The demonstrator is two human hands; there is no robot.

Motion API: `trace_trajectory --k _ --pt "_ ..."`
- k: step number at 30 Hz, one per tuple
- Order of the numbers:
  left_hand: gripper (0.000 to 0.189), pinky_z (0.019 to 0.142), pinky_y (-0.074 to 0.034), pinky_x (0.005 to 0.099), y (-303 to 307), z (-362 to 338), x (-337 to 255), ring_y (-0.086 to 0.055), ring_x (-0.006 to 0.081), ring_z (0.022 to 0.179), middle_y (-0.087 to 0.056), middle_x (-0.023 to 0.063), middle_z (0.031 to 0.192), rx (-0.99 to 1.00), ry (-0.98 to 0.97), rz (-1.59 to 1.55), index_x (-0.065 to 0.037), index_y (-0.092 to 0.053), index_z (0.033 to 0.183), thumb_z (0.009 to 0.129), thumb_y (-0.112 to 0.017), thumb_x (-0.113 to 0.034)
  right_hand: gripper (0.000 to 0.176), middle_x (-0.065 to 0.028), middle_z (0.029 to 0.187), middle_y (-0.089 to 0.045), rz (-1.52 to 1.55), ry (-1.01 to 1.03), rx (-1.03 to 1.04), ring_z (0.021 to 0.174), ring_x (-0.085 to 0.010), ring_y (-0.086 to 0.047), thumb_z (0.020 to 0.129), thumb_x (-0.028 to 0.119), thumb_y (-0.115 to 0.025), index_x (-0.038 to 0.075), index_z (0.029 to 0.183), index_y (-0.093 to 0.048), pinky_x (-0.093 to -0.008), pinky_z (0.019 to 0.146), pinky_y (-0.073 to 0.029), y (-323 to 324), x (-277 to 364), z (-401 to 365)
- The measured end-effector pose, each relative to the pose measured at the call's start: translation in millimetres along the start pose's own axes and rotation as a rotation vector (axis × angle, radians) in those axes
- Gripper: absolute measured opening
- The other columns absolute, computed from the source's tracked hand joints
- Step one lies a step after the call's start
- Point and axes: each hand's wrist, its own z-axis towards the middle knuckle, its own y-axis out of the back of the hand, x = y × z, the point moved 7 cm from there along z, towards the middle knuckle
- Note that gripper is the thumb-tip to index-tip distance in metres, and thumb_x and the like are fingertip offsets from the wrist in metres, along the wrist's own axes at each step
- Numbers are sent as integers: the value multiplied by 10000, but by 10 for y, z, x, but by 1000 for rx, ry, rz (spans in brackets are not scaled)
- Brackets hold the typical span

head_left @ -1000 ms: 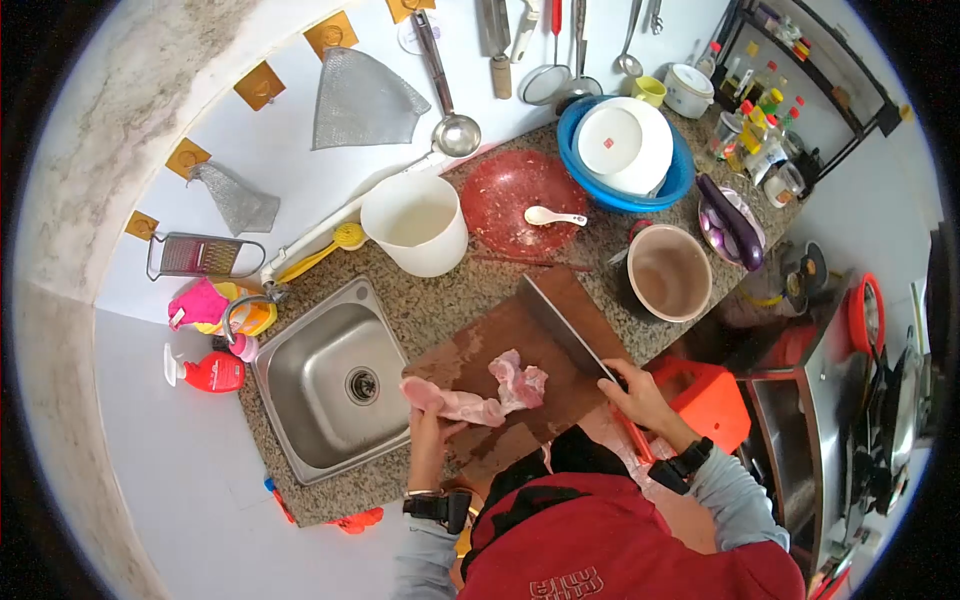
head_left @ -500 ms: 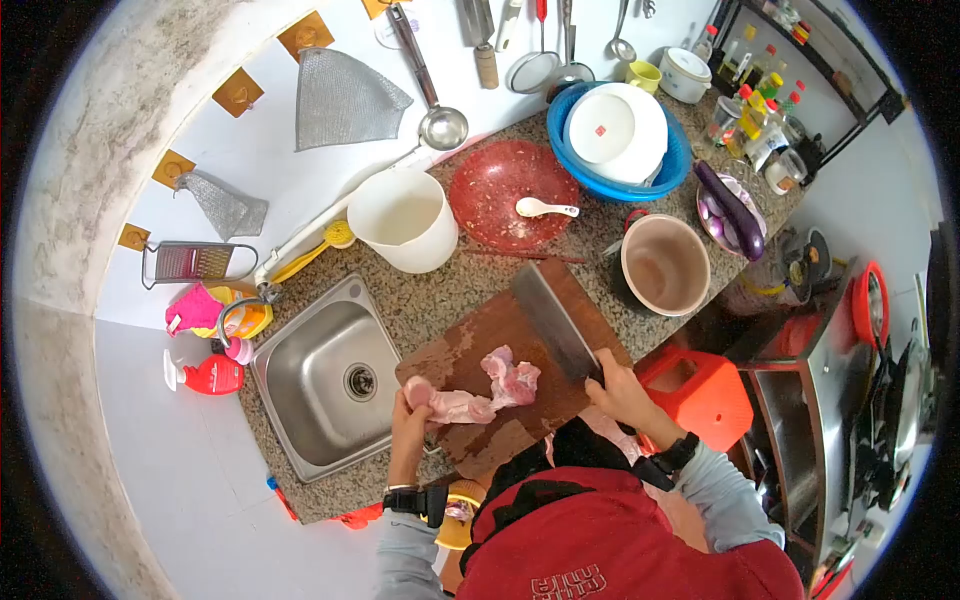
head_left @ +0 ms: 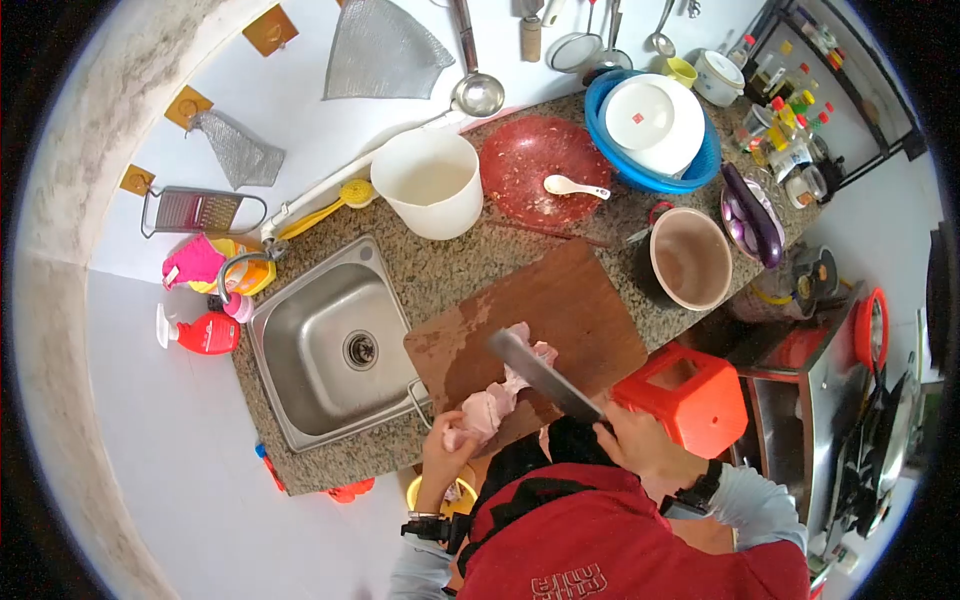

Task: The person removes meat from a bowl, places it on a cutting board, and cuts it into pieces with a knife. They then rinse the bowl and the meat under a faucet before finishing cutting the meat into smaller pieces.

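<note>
From here I see the cleaver (head_left: 548, 378) has swung over the meat (head_left: 485, 412), contact unclear, the right hand's (head_left: 650, 445) fingers wrapped round its handle; the left hand's (head_left: 443, 455) fingers, clamped on the meat, have drawn its end to the board's (head_left: 590, 300) near edge.

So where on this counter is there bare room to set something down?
Bare counter lies between the sink, the white bucket and the cutting board. The board's far right part is bare, beyond the cleaver. Crowded: the board's near left edge, with the meat and left hand, and the counter's back right, with the blue basin, eggplant and bottles.
</note>
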Motion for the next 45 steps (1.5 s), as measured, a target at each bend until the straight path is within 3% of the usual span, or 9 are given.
trace_trajectory --k 2,5,10,19,24,27,32,36,45 --pt "449 794 -504 323 -24 1 -136 -628 202 912 -635 107 992 42 34 80 -63 -573 1149 773 -770 -211 292 -231 912 -619 31 12 31 786 -443 -623 896 145 -573 37 1152 -484 -516 653 -517 -15 144 -53" --pt "508 811 -507 415 -112 49 -355 -594 354 1015 -611 151 1127 115 -176 339 -109 -573 1156 730 -768 -304 289 -232 897 -624 29 55 18 753 -445 -625 903 146 -563 42 1160 -483 -516 622 -521 -325 31 -148" --pt "465 792 -511 424 -165 74 -342 -599 339 1006 -605 142 1117 131 -218 443 -117 -560 1129 737 -759 -270 267 -235 808 -612 -231 44 -69 653 -406 -627 888 125 -555 35 1126 -477 -493 533 -509 -399 179 -90" --pt "377 747 -511 420 -150 124 -373 -607 351 919 -591 134 995 116 -303 377 -107 -560 1085 766 -731 -215 162 -165 744 -598 -260 46 -99 620 -369 -641 879 140 -576 43 955 -472 -468 510 -516 -600 558 736" --pt "300 734 -504 421 -227 113 -348 -603 359 900 -594 126 964 102 -402 429 -91 -577 1014 774 -723 -194 193 -169 755 -614 -206 107 -169 638 -362 -652 882 166 -573 47 985 -460 -460 512 -523 -835 605 1214" --pt "265 705 -500 366 -132 122 -136 -624 295 813 -623 115 881 35 -313 347 -71 -630 1003 781 -733 -172 213 -175 776 -629 -167 92 -182 659 -363 -657 885 183 -571 51 1011 -461 -464 527 -526 -753 581 1179" --pt "133 683 -466 255 226 134 556 -576 118 743 -641 13 861 -216 243 -416 -74 -653 995 904 -655 -170 232 -175 818 -643 -163 0 -90 706 -373 -657 913 218 -548 67 1073 -473 -482 577 -527 -651 144 688" --pt "220 736 -494 267 339 192 361 -589 105 800 -603 15 897 -330 340 -955 -27 -593 1101 937 -616 -172 165 -176 778 -654 -188 73 -110 641 -391 -644 903 184 -532 73 1011 -475 -501 540 -523 -410 114 401" --pt "283 800 -511 299 660 667 -347 -590 141 903 -560 33 994 -379 133 -910 -41 -522 1193 958 -587 -184 214 -167 816 -640 -74 143 -203 660 -374 -636 889 166 -583 56 1065 -533 -474 537 -513 -205 115 77"
